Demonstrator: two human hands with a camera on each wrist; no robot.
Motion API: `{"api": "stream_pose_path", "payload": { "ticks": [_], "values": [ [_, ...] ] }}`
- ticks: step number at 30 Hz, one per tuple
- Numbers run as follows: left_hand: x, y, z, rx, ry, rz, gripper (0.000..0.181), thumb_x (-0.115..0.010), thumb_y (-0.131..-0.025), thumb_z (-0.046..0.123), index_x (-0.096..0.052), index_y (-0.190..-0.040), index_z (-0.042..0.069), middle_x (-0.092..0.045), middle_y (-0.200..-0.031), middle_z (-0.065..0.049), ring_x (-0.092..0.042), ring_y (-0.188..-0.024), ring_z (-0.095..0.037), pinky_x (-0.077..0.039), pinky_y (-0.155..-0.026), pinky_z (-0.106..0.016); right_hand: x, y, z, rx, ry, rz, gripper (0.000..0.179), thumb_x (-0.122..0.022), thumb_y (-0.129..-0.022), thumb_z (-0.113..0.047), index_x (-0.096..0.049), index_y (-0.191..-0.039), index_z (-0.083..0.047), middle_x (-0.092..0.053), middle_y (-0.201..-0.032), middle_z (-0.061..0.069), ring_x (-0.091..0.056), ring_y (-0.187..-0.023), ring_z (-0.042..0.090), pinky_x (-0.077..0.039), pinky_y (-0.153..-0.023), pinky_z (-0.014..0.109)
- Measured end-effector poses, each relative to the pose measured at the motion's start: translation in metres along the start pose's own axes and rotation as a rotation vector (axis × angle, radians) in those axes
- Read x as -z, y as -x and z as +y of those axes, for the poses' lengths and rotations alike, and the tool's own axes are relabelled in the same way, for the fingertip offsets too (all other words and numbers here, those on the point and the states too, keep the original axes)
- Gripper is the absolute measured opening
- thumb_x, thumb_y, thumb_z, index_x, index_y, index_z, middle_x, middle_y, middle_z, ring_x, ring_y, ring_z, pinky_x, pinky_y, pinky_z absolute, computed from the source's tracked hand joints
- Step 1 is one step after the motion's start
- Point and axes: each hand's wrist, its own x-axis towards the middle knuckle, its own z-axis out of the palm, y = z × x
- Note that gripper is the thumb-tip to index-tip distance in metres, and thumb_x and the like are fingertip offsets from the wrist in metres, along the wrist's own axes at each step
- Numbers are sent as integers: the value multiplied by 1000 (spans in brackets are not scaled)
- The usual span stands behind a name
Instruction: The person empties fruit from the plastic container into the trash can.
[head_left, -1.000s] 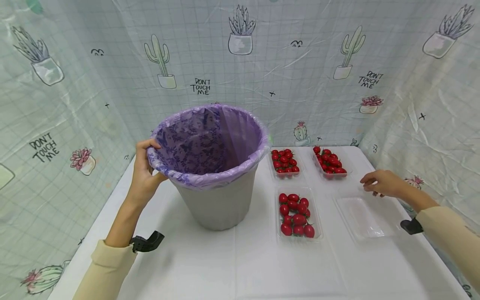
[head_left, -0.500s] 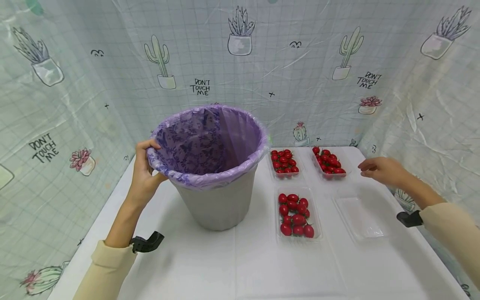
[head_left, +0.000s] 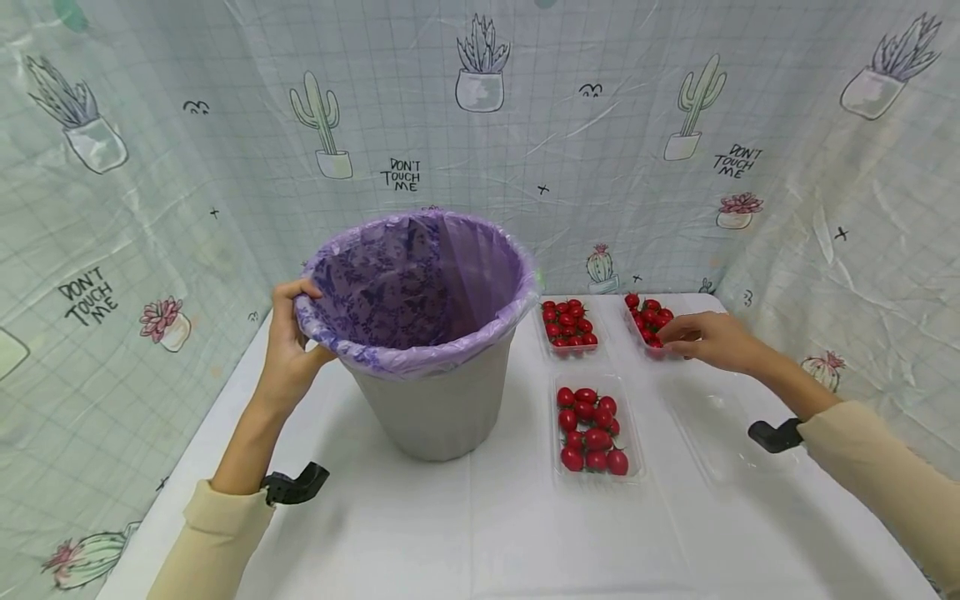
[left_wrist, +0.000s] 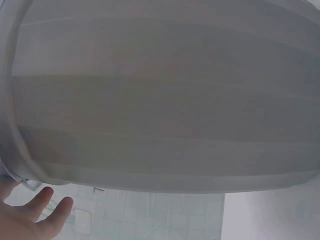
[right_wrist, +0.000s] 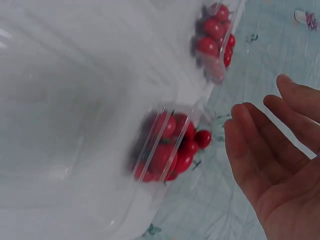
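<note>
Fingers of the left hand (head_left: pixel 291 343) pinch the crinkly purple bag (head_left: pixel 393 292) on an upright round bin (head_left: pixel 442 417). Far right, smooth tomatoes (head_left: pixel 649 316) lie in a long clear box (head_left: pixel 654 354) pointing away, near the right hand (head_left: pixel 708 340), fingers bent.

Glossy tomatoes (head_left: pixel 597 439), plastic trays (head_left: pixel 632 433), crinkly liner (head_left: pixel 390 300), matt bin (head_left: pixel 442 417), seemingly plastic

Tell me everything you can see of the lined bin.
The bin is round, grey and plastic-looking, tapering downward. It stands open-topped on the white table, left of the tomatoes. A purple patterned liner covers its visible inside and folds over the rim; the bin's floor is out of sight. The left hand grips the rim.
</note>
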Motion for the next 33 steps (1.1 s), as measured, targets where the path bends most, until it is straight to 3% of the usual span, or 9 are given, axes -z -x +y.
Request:
{"api": "stream_pose_path", "payload": {
  "ticks": [7,13,19,26,33],
  "values": [
    [0,-1,-2,-10,6,-9,84,-88,-81,42,-36,-130,-3,-44,-128,-10,-47,-111,-22,-38,-96,-27,-18,-18,-17,-24,-155,-129,32,-65,-100,-12,-65,-126,7,-72,-113,25,-74,-95,31,-63,-78,39],
    [0,0,0,-15,7,-21,82,-88,-82,39,-36,-130,-3,-47,-122,-9,-49,-107,-21,-40,-95,-27,-32,-30,-24,-16,-169,-199,37,-65,-100,-12,-61,-128,11,-72,-113,26,-73,-100,41,-63,-79,43],
    [1,1,0,-10,-5,-25,80,-88,-83,39,-37,-129,-2,-47,-121,-8,-49,-107,-19,-39,-95,-26,-42,-38,-25,-42,-145,-231,40,-68,-99,-15,-60,-129,9,-72,-115,25,-75,-96,34,-63,-78,42],
    [1,1,0,10,-7,-22,88,-88,-82,39,-31,-130,-9,-45,-127,-8,-47,-111,-22,-39,-98,-27,-53,-46,-20,-91,-192,-354,46,-68,-100,-18,-55,-134,10,-71,-113,24,-75,-91,29,-63,-75,41],
    [3,3,1,18,2,-17,84,-88,-83,32,-31,-129,-9,-44,-132,-9,-46,-116,-24,-37,-100,-28,-61,-56,-15,-139,-247,-454,44,-65,-102,-18,-56,-135,9,-70,-110,22,-75,-84,26,-63,-72,41]
  ]
}}
